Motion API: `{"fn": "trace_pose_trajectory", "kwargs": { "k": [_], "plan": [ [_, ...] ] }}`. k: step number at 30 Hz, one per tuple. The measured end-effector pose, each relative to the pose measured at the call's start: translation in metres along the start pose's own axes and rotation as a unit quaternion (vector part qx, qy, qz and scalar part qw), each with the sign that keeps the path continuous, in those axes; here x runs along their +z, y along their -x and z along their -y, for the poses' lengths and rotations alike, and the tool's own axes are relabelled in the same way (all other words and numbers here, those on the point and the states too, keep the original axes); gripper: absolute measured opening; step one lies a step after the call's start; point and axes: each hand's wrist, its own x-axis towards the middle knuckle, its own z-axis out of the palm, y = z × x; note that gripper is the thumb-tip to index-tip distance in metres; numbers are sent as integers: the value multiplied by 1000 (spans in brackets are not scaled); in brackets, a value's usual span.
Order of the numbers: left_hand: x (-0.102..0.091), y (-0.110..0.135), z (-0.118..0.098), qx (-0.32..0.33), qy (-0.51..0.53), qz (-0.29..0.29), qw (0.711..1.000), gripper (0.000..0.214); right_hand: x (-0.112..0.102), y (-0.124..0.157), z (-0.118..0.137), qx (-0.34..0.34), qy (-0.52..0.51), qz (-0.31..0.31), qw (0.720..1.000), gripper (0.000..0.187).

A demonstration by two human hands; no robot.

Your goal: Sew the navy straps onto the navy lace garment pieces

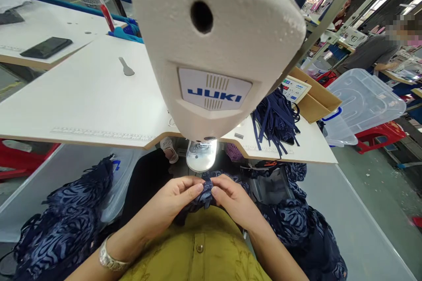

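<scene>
Both hands meet in front of my body, just below the metal sewing bed (200,156) of the sewing machine (216,44). My left hand (183,191) pinches one side of a navy patterned garment piece (207,189) between thumb and forefinger. On its other side my right hand (231,195) grips the same piece in the same way. Some of the fabric hangs down between the hands toward my lap, and its lower part is hidden. The piece is apart from the needle area.
Navy patterned garments (69,215) lie heaped at the left, with more garments (296,224) at the right. On the white table (99,96) are a flat metal piece (126,66) and navy strips (277,116). A cardboard box (316,96) and a clear plastic bin (362,101) stand right; a person sits beyond.
</scene>
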Motion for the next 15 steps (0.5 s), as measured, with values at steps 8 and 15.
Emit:
{"fn": "trace_pose_trajectory", "kwargs": {
  "k": [8,15],
  "plan": [
    [3,0,-5,25,-46,36,998,30,-3,-7,-1,-73,-38,18,996,34],
    [5,1,-6,-5,-67,27,997,41,9,-13,-15,29,-276,-76,958,22]
  ]
}}
